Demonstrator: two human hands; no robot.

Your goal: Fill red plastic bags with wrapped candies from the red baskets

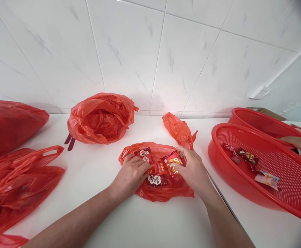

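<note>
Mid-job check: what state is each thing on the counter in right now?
Flat bag: spread flat, packets heaped on it.
Gold packet: pinched by right hand.
Left hand: fingers curled on packets, grip unclear.
Back bag: mouth open, slumped.
Small bag: crumpled.
Near basket: holds a few wrapped sweets.

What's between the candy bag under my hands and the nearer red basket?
The head view shows only bare white tabletop between the candy bag and the nearer red basket; nothing lies there.
</note>
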